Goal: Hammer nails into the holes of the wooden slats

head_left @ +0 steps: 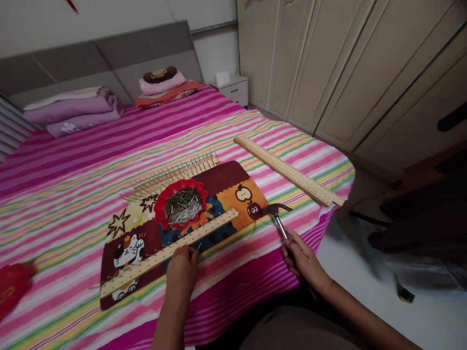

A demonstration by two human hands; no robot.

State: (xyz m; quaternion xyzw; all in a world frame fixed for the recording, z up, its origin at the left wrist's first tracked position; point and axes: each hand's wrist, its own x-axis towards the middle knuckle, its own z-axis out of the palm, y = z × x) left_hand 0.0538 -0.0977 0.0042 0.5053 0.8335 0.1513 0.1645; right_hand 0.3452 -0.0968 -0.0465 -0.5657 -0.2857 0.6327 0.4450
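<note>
Head view, and from where I stood in the room the matter seemed to turn on one relation: the dotted wooden strip lay just beyond the fingertips of the left hand, near the middle of its long side. This hand was the nearer one; its thumb and fingers were pinched together, as it seemed on a thin nail, whose end stuck out to the right.

The strip rested on the printed mat. Its long axis ran slantwise, roughly along the mat's near edge, from the near left corner toward the near right corner, and it pointed right and away from the person, ending before that corner. Several nails stuck out along its far side.

The right hand had its fingers wrapped around the handle of a claw hammer. The hammer pointed away from the person, its head by the mat's near right corner, the claw to the right; whether it touched the mat, I could not tell.

Behind the strip stood a red scalloped bowl with nails. A nail-studded strip lay along the mat's far edge.
</note>
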